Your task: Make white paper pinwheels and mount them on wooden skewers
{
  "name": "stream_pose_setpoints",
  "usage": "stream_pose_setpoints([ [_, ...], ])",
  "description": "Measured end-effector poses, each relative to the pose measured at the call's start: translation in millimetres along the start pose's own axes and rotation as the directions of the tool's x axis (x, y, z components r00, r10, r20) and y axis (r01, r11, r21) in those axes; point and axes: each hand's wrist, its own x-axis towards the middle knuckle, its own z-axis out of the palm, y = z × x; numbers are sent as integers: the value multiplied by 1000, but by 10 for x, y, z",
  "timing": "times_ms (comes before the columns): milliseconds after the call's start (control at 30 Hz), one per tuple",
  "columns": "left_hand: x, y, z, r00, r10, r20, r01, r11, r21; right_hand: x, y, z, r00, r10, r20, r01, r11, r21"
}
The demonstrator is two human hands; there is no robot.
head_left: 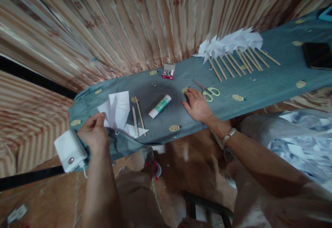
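Left hand (93,131), head view, pinches the left edge of folded white paper (118,108) between thumb and forefinger; the paper lies at the left end of the green cloth (207,119). Right hand (197,106) is released, fingers spread on the cloth, just beside the green-handled scissors (206,92). Right of the paper, a slim pale tool (135,119) and a wooden stick (140,114) lie side by side. A glue stick (160,106) rests between the hands. Beyond it stands an open red box (168,76); paper pinwheels (230,44) on sticks lie in a row farther right.
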Motion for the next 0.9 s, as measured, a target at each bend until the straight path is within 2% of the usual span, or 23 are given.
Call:
stream_pose_setpoints([
  [133,-323,395,32,985,170,-11,-169,971,-168,23,88,30,1000,-13,-18,15,993,120],
  [167,-457,481,53,976,216,29,-207,962,-181,32,111,31,999,-25,-24,28,986,165],
  [233,-755,588,120,934,300,192,-269,948,-171,42,149,12,999,-34,-40,43,966,256],
  [300,-1050,596,228,812,421,405,-382,907,-177,29,170,-53,998,-16,-59,34,945,326],
  [333,-1181,569,293,706,504,498,-469,859,-205,8,173,-108,997,0,-71,25,937,349],
  [400,-1391,489,433,490,651,580,-629,725,-282,-60,167,-258,996,12,-90,22,930,366],
  [433,-1470,448,501,419,690,590,-681,669,-297,-106,158,-347,995,10,-100,28,931,364],
  [500,-1583,386,621,335,713,616,-751,597,-281,-211,130,-529,997,-43,-62,63,927,369],
  [600,-1708,356,767,268,717,644,-809,530,-254,-358,76,-712,993,-115,32,93,911,403],
  [667,-1798,362,852,241,717,654,-822,510,-255,-426,61,-733,983,-170,76,125,906,404],
  [733,-1889,370,924,221,719,659,-815,507,-281,-462,85,-687,983,-149,104,98,917,387],
  [833,-1962,354,980,207,716,667,-766,543,-345,-477,185,-576,992,-69,108,24,926,376],
  [900,-1939,315,973,223,711,667,-728,577,-371,-483,248,-513,993,-56,102,14,927,376],
])
